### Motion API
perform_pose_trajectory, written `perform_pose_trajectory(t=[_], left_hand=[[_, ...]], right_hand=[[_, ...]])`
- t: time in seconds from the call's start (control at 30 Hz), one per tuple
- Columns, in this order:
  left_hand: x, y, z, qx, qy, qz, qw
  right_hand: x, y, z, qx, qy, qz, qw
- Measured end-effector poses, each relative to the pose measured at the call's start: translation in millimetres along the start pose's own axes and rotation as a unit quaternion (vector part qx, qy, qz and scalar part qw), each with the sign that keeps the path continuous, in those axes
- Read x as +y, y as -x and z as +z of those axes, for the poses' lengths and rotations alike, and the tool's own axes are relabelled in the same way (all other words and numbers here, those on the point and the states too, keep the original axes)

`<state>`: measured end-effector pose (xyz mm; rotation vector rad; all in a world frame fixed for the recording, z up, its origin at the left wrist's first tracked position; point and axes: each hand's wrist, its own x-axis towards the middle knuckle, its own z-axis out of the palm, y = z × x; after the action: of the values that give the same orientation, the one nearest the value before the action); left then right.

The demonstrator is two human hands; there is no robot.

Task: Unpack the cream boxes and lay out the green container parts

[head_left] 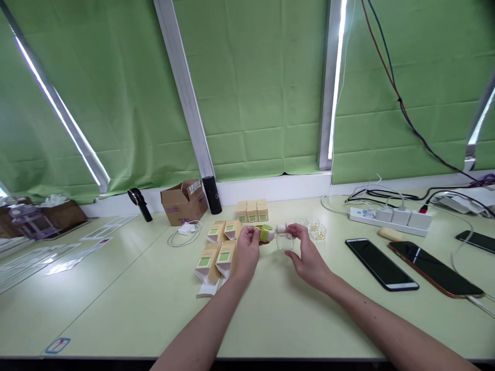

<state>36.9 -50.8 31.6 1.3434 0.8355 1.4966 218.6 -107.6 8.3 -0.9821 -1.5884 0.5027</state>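
My left hand (248, 251) pinches a small green-and-white item (266, 234) above the table; its exact kind does not show. Close to its right, my right hand (310, 262) has thumb and fingers around a clear plastic container (285, 241). A small white piece (281, 228) sits between the two hands, at the container's upper edge; I cannot tell which thing it belongs to. Left of my left hand stand several small tan boxes with green labels, among them an open-flapped box (208, 262). Behind my right hand lie clear containers with gold-coloured parts (317, 233).
Closed tan boxes (252, 211) stand at the back, near a black cylinder (212, 195) and a cardboard box (183, 203). A white charger (187, 229) with cable lies left. On the right are a phone (381, 263), another phone (435, 268) and a power strip (390, 220).
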Motion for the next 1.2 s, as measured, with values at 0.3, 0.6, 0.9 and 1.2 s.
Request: perform_pose_trajectory(t=[0.3,0.6,0.9,1.2], left_hand=[[-6,0,-1,0.023,0.043,-0.063,0.997],[-12,-1,-1,0.038,0.039,-0.108,0.993],[-9,1,0,0.031,0.043,-0.117,0.992],[-9,1,0,0.033,0.038,-0.122,0.991]], right_hand=[[-6,-2,-7,0.047,0.106,-0.164,0.980],[2,-27,-39,0.124,0.248,-0.163,0.947],[41,-36,-67,0.105,0.374,-0.086,0.918],[68,-32,-62,0.066,0.464,-0.036,0.883]])
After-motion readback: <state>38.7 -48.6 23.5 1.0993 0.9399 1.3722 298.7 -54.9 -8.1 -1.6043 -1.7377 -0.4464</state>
